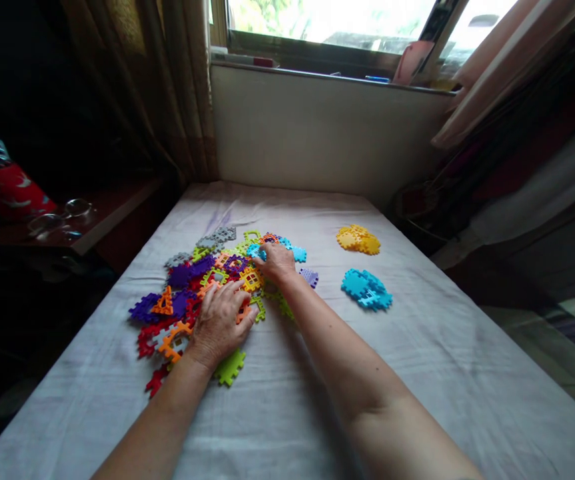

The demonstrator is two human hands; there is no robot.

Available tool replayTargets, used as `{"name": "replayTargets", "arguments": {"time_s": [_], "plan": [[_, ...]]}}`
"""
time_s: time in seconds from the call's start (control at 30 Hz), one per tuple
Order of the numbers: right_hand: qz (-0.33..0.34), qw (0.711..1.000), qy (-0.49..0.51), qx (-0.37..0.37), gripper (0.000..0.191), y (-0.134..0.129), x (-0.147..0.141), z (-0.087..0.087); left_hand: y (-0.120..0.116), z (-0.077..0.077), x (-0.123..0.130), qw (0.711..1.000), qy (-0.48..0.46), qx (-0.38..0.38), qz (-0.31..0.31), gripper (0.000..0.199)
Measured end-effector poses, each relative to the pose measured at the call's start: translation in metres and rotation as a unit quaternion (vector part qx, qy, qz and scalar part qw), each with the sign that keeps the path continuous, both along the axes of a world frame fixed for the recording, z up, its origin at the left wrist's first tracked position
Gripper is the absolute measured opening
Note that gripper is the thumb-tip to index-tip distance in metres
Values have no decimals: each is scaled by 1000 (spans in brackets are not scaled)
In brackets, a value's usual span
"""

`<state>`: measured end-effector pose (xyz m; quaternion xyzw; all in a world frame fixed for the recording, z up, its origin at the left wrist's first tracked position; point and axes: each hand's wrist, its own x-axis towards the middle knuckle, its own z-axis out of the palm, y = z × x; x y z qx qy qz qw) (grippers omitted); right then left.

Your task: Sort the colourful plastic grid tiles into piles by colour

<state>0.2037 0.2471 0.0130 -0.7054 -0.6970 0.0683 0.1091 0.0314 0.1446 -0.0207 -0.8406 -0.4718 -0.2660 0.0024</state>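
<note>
My left hand [222,319] lies with fingers spread on a mixed heap of notched plastic building tiles. Under and around it are an orange tile [174,343], a green tile [230,368] and red tiles [156,381]. At the heap's far right edge, my right hand [277,262] has its fingers curled on a light blue tile [254,251]; its fingertips are partly hidden. Near that hand are a yellow window tile [252,279] and a lilac tile [310,277]. Purple tiles [180,275] and grey tiles [217,237] lie on the heap's left and far sides.
Right of the heap, a pile of yellow tiles [358,239] and a pile of blue tiles [366,289] lie on the sheet-covered surface [287,413]. A wall and window stand behind. Eyeglasses [78,208] rest on a side table [112,207] at left.
</note>
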Motion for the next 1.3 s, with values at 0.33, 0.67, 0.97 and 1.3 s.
{"name": "replayTargets", "arguments": {"time_s": [0.33,0.67,0.97,1.3], "plan": [[-38,996,2,82,37,-46,52,3,0,0,0,1000,-7,0,-4,23],[-222,969,-86,59,38,-106,163,8,4,-5,-3,1000,-4,17,-5,24],[-216,970,-92,58,32,-109,164,-2,4,-5,-3,1000,0,20,-4,24],[-44,997,-31,47,42,-34,109,-5,2,-2,-2,1000,-2,18,-8,26]]}}
